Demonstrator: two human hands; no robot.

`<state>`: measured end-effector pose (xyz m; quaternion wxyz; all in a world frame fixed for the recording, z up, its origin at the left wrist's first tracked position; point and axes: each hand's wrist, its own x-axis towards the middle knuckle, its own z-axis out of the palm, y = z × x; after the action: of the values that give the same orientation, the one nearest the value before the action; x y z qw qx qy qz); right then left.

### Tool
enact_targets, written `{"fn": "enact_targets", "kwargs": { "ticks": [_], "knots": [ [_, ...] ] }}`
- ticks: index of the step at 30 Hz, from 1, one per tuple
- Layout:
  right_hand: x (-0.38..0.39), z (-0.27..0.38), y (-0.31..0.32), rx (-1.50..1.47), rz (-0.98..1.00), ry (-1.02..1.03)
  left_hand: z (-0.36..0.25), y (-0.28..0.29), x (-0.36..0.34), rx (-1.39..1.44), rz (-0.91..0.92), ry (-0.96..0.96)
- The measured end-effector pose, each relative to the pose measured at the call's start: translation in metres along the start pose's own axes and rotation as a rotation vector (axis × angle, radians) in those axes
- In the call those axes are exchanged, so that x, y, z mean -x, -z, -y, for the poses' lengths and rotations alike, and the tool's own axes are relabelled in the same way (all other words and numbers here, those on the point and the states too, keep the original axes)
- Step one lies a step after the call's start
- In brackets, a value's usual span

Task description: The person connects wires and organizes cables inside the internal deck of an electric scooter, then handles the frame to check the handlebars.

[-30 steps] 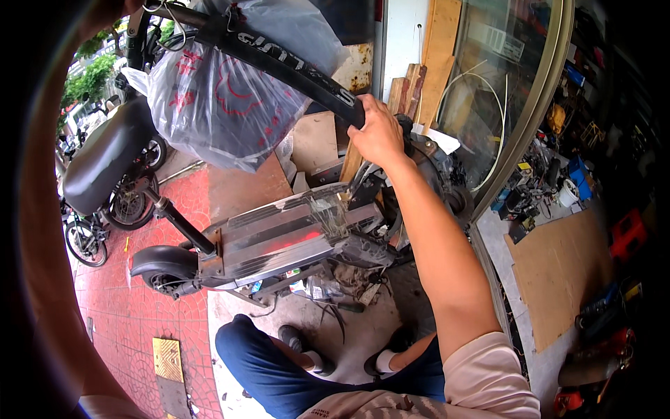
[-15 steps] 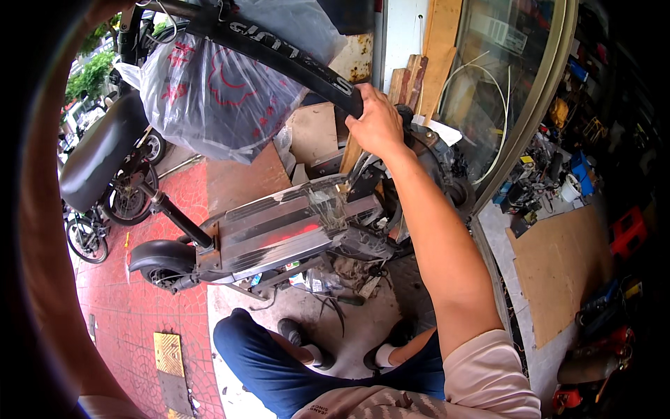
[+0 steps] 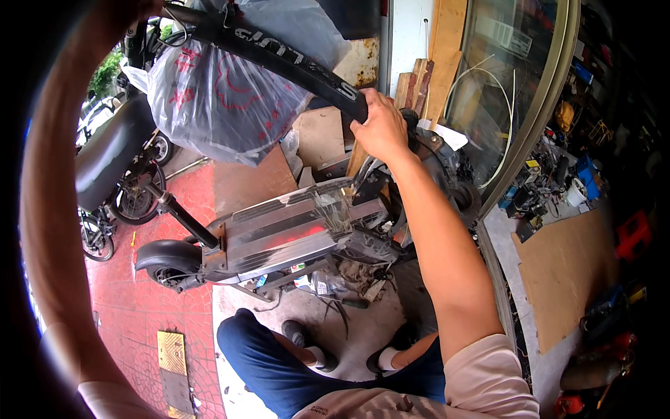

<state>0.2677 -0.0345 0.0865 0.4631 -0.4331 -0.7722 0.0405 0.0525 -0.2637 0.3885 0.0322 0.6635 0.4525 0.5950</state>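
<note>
An electric scooter lies across the view, its long grey-black deck (image 3: pixel 279 234) in the middle and its rear wheel under a black fender (image 3: pixel 167 255) at the left. A black seat (image 3: pixel 115 153) tops a post on the deck. Above the deck slants the scooter's thick black stem (image 3: pixel 279 59) with pale lettering. My right hand (image 3: pixel 384 129) is closed round the stem's lower end, thumb on the near side. At the dark upper left rim, my left hand (image 3: pixel 132 12) is closed at the stem's upper end; its fingers are partly cut off.
A bulging clear plastic bag (image 3: pixel 216 105) with red print sits behind the stem. Wooden boards (image 3: pixel 419 84) lean by a glass door (image 3: pixel 481 91). Cardboard (image 3: pixel 569 279) and piled parts (image 3: pixel 551 174) lie at the right. Red paving (image 3: pixel 118 300) and parked two-wheelers (image 3: pixel 136 199) are at the left.
The view has shifted a little, so the scooter and bag sit slightly further right. My left forearm shows more fully at the left rim. My right hand keeps its hold on the stem.
</note>
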Motion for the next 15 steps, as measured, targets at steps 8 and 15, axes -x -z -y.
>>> {"fn": "enact_targets", "kwargs": {
  "ticks": [8,15],
  "knots": [
    [0.003,-0.025,0.014,0.041,0.044,-0.042,0.11,-0.037,0.15,-0.774,0.409,-0.331],
    [0.026,-0.042,0.025,0.2,0.096,0.029,0.254,0.01,0.279,-0.309,0.019,0.366]
  ]
}}
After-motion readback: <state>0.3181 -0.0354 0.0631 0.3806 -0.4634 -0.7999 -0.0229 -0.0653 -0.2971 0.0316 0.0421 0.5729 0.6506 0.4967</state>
